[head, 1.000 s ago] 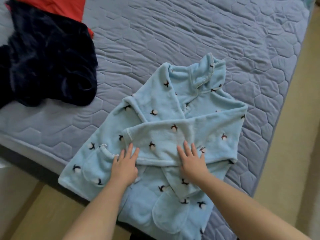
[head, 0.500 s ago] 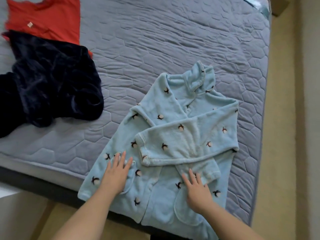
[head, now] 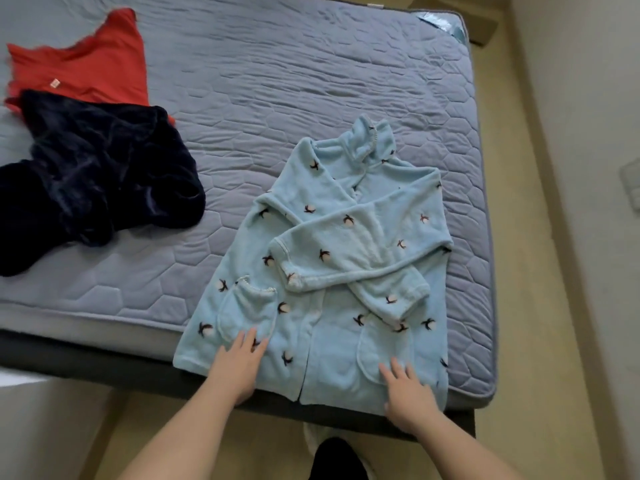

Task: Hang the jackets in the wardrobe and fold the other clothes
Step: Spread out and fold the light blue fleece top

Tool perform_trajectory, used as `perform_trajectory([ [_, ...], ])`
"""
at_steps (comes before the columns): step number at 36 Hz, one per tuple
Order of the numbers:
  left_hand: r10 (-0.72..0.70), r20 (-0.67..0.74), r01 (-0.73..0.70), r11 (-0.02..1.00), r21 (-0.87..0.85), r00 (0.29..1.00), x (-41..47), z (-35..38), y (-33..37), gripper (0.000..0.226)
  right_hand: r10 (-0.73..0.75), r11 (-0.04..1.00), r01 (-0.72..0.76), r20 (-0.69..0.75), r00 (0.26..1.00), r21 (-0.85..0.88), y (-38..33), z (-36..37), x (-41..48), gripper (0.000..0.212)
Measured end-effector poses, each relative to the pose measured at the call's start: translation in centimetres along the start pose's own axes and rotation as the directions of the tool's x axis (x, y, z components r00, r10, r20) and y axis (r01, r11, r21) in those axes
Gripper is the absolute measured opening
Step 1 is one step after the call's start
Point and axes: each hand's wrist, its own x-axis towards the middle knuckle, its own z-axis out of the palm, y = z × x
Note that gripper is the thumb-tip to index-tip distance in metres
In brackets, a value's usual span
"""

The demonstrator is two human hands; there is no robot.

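A light blue fleece top (head: 332,271) with small flower prints lies flat on the bed near its front right corner, both sleeves crossed over the chest. My left hand (head: 237,363) rests flat near the hem on the left, just below the left pocket, fingers apart. My right hand (head: 407,388) lies flat on the right pocket near the hem, fingers apart. Neither hand grips the cloth.
A dark navy plush garment (head: 100,181) lies crumpled at the left, overlapping a red garment (head: 86,67) behind it. The grey quilted mattress (head: 294,81) stretches away. Beige floor (head: 540,306) runs along the right side, with the wall beyond.
Both hands slid down from the crossed sleeves to the hem area of the blue top. The view has pulled back and shows more of the bed.
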Motion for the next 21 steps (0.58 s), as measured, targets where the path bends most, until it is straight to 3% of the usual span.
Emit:
perform_trajectory([
  [3, 0.005, 0.005, -0.005, 1.0, 0.008, 1.0, -1.7, 1.6, -0.6, 0.069, 0.024, 0.997, -0.024, -0.001, 1.0, 0.07, 0.4, 2.0, -1.6, 0.067],
  [6, -0.075, 0.041, 0.078, 0.995, -0.066, 0.996, -3.4, 3.6, -1.2, 0.061, 0.103, 0.986, -0.097, -0.037, 0.994, 0.138, 0.2, 4.1, -2.8, 0.052],
  [8, -0.175, 0.059, 0.183, 0.964, -0.191, 0.983, -4.1, 4.9, -1.7, 0.053, 0.186, 0.944, -0.169, -0.036, 0.982, 0.282, 0.1, 5.3, -3.3, 0.043],
  [10, -0.272, 0.082, 0.283, 0.885, -0.371, 0.959, -4.4, 5.8, -2.4, 0.045, 0.291, 0.826, -0.242, -0.017, 0.956, 0.509, 0.3, 6.2, -3.4, 0.043],
  [12, -0.358, 0.098, 0.351, 0.763, -0.543, 0.929, -4.2, 6.3, -3.1, 0.048, 0.408, 0.582, -0.279, 0.023, 0.913, 0.764, 0.5, 6.8, -3.0, 0.049],
  [14, -0.448, 0.103, 0.387, 0.608, -0.693, 0.888, -3.4, 6.5, -3.7, 0.059, 0.485, 0.207, -0.255, 0.127, 0.865, 0.945, 0.6, 7.0, -2.5, 0.052],
  [16, -0.531, 0.1, 0.38, 0.449, -0.809, 0.841, -2.5, 6.4, -4.1, 0.062, 0.492, -0.176, -0.161, 0.228, 0.84, 0.971, 0.8, 6.9, -2.0, 0.052],
  [17, -0.57, 0.101, 0.366, 0.373, -0.853, 0.815, -2.0, 6.3, -4.3, 0.062, 0.486, -0.318, -0.11, 0.262, 0.834, 0.942, 0.9, 6.9, -1.8, 0.054],
  [19, -0.645, 0.125, 0.342, 0.222, -0.913, 0.754, -1.2, 6.0, -4.6, 0.057, 0.474, -0.482, -0.038, 0.297, 0.829, 0.875, 1.0, 6.7, -1.5, 0.059],
  [21, -0.699, 0.165, 0.318, 0.094, -0.943, 0.696, -0.6, 5.8, -4.9, 0.053, 0.468, -0.519, -0.025, 0.308, 0.828, 0.854, 0.9, 6.3, -1.2, 0.062],
])
